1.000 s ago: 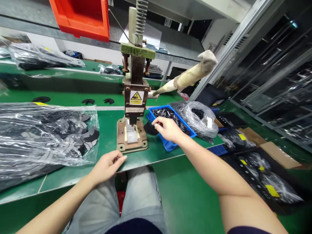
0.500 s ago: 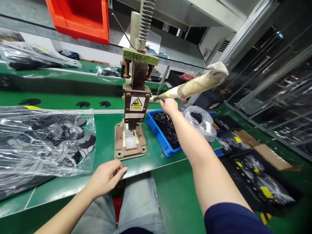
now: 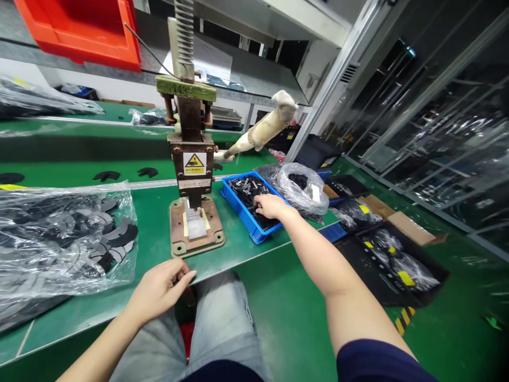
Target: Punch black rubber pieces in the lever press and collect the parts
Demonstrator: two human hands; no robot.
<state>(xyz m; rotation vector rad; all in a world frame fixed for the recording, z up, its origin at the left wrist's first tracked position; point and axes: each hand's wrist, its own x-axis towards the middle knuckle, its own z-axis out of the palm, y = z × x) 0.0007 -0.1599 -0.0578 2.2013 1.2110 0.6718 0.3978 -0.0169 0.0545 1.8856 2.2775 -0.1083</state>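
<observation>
In the head view my right hand [image 3: 271, 206] is down in a blue tray [image 3: 254, 232] of small black parts [image 3: 246, 189]. Its fingers are bent together among the parts; whatever they hold is hidden. My left hand [image 3: 161, 286] rests at the green table's front edge with fingers curled and the thumb pointing right. The inside of that hand is out of sight. Between the hands, a little further back, a hand press [image 3: 194, 164] stands on its base plate, with a bright metal piece [image 3: 196, 226] under the ram. Its wrapped lever [image 3: 264, 130] slants up to the right, untouched.
A clear bag of dark curved pieces [image 3: 79, 239] covers the table's left side. Behind the tray lies a clear plastic bag [image 3: 304, 188]. An orange bin [image 3: 85, 45] sits on the shelf above. Boxes with bagged goods [image 3: 397, 260] stand at right.
My right hand has let go of the press lever and moved down into the blue tray. The view has turned right. My left hand stays at the table edge.
</observation>
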